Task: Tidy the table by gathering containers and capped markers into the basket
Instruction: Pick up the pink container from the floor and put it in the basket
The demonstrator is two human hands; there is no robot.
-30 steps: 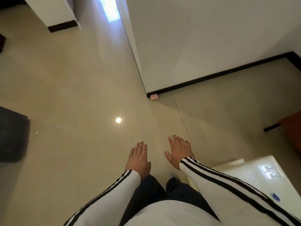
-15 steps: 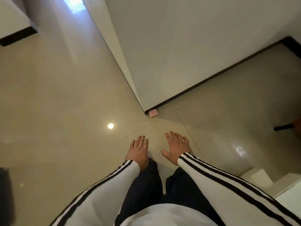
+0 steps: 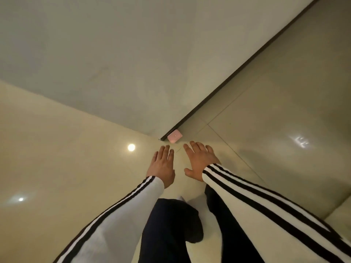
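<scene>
Left hand and right hand extend palm-down, fingers spread, holding nothing, above tiled floor, near a small pink object at the wall corner.

Left hand and right hand outstretched, empty, fingers spread.

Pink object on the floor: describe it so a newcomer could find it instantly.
Follow the dark baseboard down along the wall to its corner end. The small pink object sits there on the tiled floor, just beyond the fingertips of both open hands. It is the only pink thing visible.
</scene>
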